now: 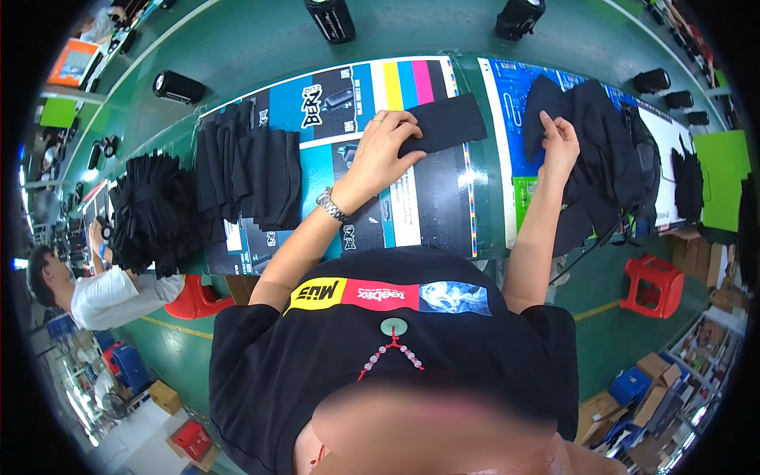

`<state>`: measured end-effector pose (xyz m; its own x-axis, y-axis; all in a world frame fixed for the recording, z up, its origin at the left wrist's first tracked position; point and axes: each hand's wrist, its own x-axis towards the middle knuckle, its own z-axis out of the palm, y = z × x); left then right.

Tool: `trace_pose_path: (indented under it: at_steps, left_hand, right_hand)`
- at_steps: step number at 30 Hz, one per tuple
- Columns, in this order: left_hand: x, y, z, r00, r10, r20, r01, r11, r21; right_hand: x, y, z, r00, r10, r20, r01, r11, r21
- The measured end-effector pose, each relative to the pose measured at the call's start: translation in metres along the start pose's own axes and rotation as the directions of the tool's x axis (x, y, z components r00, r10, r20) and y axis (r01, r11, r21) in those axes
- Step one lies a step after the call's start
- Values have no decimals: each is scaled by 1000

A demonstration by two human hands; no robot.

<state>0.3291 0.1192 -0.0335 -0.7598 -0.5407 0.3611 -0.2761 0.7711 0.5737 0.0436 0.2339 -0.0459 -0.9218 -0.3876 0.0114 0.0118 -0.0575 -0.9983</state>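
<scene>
A flat black cloth piece (pixel 450 125) lies on the printed sheet in front of me. My left hand (pixel 385 148), with a metal watch on its wrist, is closed on the left end of this piece, thumb below and fingers on top. My right hand (pixel 560 146) is over the near left side of a loose heap of black cloth (pixel 606 142). Its fingers are slightly bent and apart, and I see nothing gripped between them. On the left lie stacked black cloth pieces (pixel 249 170), and beside them a gathered black bundle (pixel 150 210).
Black cylindrical speakers (pixel 331 20) stand along the far side of the green table. Another black cloth stack (pixel 687 184) lies at the right, near a green board (pixel 722 178). A red stool (pixel 653 285) stands behind on the right. A person in white (pixel 119 297) works at the left.
</scene>
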Motion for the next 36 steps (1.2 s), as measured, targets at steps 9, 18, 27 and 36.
trace_pose_path:
  at_steps: [9, 18, 27, 36]
  left_hand:
    - [-14, 8, -35, 989, -56, -138, 51, 998, -39]
    - [-105, -49, -107, 808, -348, -475, 550, 734, 398]
    - [-79, -23, -134, 540, -484, -688, 549, 823, -147]
    - [-12, 13, -89, 779, -620, -96, 126, 305, -944]
  right_hand:
    - [-9, 11, 25, 918, -299, 260, 376, 864, -335]
    - [-9, 20, 27, 914, -220, 342, 358, 835, -418]
    - [-36, -37, 30, 870, -486, 85, 476, 780, -407]
    - [-149, -28, 137, 440, 50, 897, -539, 813, 219]
